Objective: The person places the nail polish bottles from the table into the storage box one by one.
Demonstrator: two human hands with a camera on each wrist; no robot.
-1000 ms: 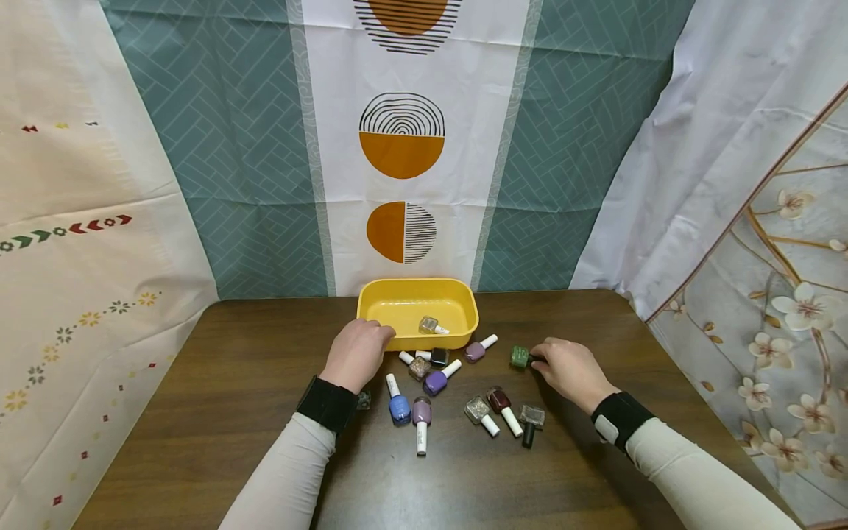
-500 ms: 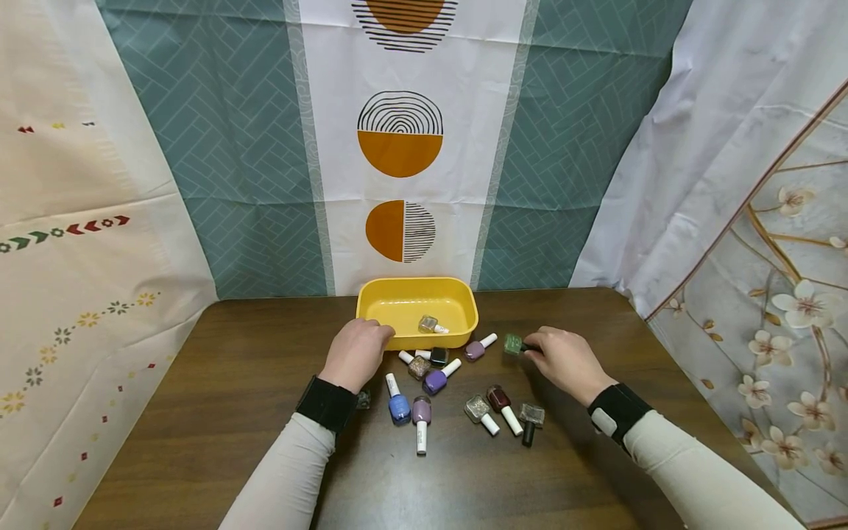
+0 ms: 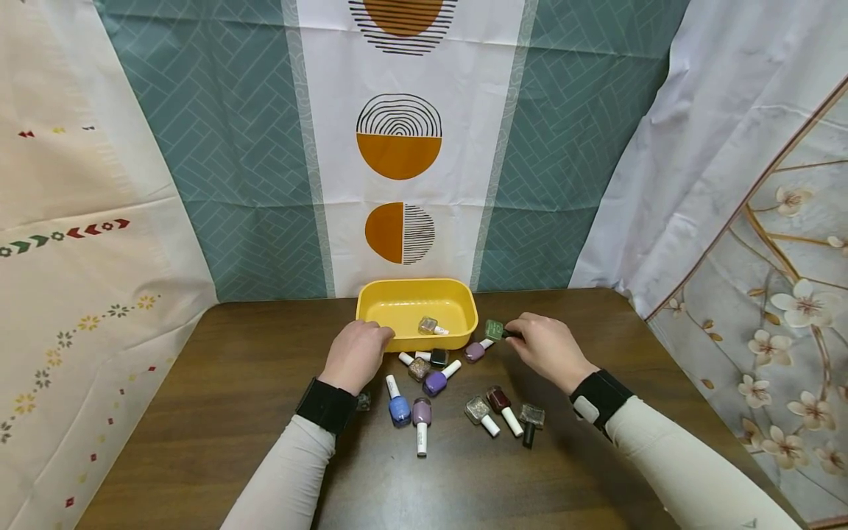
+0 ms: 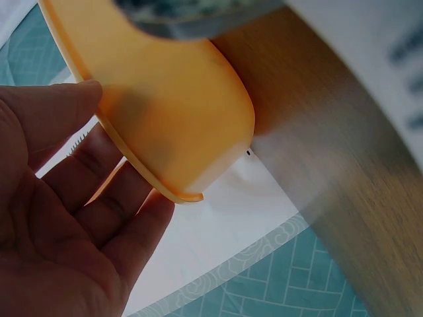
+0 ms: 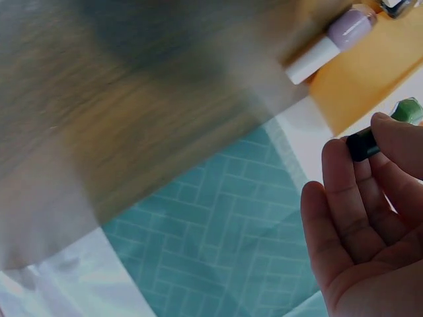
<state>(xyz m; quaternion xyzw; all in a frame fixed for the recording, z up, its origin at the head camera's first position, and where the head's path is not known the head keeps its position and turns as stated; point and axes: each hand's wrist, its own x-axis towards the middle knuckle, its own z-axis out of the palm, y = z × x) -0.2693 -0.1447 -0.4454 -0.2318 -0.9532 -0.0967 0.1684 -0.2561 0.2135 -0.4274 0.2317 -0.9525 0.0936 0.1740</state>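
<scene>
My right hand (image 3: 546, 347) pinches the black cap of a green nail polish bottle (image 3: 494, 330), held just right of the yellow bin (image 3: 467, 324). In the right wrist view the black cap (image 5: 362, 144) sits between thumb and fingers, the green glass pointing away. My left hand (image 3: 358, 353) grips the bin's front left rim; the left wrist view has the thumb (image 4: 86, 99) on one side of the rim and curled fingers on the other. Inside the bin lies one glittery nail polish (image 3: 429, 324) with a white cap. A mauve nail polish (image 3: 475, 352) lies below the green bottle.
Several nail polishes lie before the bin, among them a purple one (image 3: 435, 382), a blue one (image 3: 400, 409) and a dark red one (image 3: 498, 399). A clear glittery bottle (image 3: 532, 416) with a black cap lies at right. Patterned curtains (image 3: 411, 243) stand behind the table (image 3: 265, 353).
My right hand has lifted the green nail polish off the table and carried it left and away, toward the bin. The left hand stays on the rim.
</scene>
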